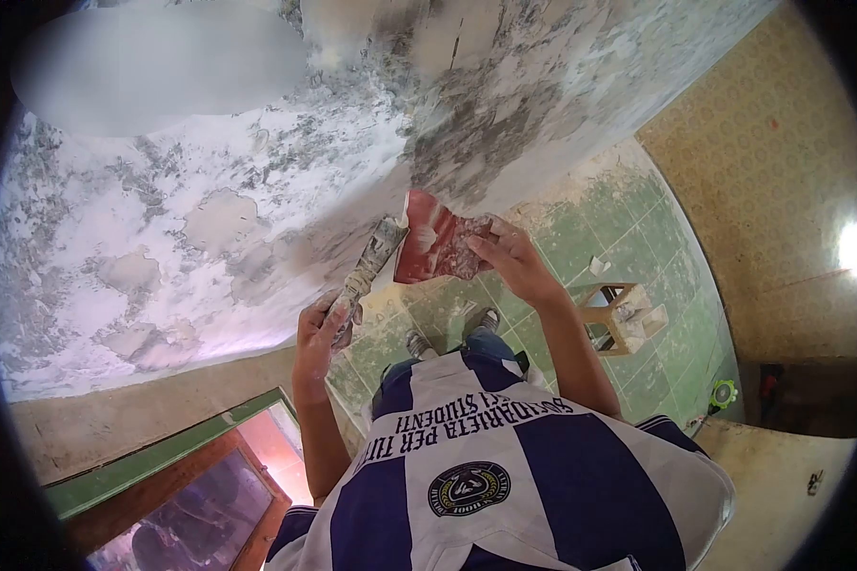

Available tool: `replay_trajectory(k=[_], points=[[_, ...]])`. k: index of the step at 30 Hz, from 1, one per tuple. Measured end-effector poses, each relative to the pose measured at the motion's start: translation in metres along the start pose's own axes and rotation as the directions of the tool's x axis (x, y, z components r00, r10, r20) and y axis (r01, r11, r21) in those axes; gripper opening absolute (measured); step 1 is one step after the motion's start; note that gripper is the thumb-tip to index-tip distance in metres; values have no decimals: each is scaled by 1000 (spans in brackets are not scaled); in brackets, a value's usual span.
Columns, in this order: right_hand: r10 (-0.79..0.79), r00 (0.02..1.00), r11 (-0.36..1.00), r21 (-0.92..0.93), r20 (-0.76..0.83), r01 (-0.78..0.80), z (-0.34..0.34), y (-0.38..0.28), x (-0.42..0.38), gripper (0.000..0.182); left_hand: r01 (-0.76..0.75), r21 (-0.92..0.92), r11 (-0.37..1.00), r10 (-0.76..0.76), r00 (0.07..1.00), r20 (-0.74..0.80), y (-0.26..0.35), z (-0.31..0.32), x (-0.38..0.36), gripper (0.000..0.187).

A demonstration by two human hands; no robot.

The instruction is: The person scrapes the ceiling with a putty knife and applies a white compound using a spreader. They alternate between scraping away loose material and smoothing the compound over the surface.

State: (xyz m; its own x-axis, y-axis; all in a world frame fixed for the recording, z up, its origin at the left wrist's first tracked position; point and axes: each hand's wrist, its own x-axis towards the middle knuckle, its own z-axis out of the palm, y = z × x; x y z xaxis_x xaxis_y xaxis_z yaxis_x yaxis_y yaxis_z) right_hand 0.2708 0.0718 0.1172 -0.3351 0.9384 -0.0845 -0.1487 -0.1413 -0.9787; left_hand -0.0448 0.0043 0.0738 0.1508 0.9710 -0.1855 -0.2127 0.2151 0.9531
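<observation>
My left hand (329,326) is wrapped round the handle of a plaster-crusted scraper (373,255), which points up and to the right. In my right hand (511,257) is a red spatula (426,238) with a wide blade, gripped at its pale-smeared end between thumb and fingers. The scraper's tip is at the left edge of the red blade; whether they touch is hard to tell. Both tools are in front of my chest, near a wall (305,162) patched with white plaster and dark, rough spots.
Below is a green tiled floor (638,247) with plaster dust and a small pale scrap. A pale box-like stand (624,319) is on the floor at right. A window or door with a brown frame (162,495) is at lower left; a patterned wall (762,171) rises at right.
</observation>
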Motion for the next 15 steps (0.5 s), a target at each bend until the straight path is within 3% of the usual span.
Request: replay_trajectory(k=[1,3,4,7,9,10,12,15], points=[[1,1000,1000,0,-2,-1,-4,5,0,36,-5,-6,1000,6,1000,18,0,-1,2,39],[41,999,974,-224,22,-35,-11,15,0,39,-4,-14,1000,4,1000,26,0,-2,7,39],[42,999,974,-223,22,-36,-10,16,-1,39,-4,-22,1000,4,999,33,0,-2,9,39],[42,997,989,-143,58,-33,-4,15,-3,38,-73,-45,996,68,994,-89,7,11,15,27],[75,989,991,-99,-128,-88,-5,15,-2,35,-76,-60,995,70,993,-93,11,14,15,26],[73,989,991,-99,-130,-86,-8,16,-1,35,-75,-74,994,67,993,-99,12,15,14,25],[10,987,1000,25,-163,-6,-15,18,4,33,-70,-75,995,65,996,-68,11,15,12,26],[24,969,997,74,-245,-6,-16,15,6,29,-36,-32,999,37,999,17,9,12,7,28]])
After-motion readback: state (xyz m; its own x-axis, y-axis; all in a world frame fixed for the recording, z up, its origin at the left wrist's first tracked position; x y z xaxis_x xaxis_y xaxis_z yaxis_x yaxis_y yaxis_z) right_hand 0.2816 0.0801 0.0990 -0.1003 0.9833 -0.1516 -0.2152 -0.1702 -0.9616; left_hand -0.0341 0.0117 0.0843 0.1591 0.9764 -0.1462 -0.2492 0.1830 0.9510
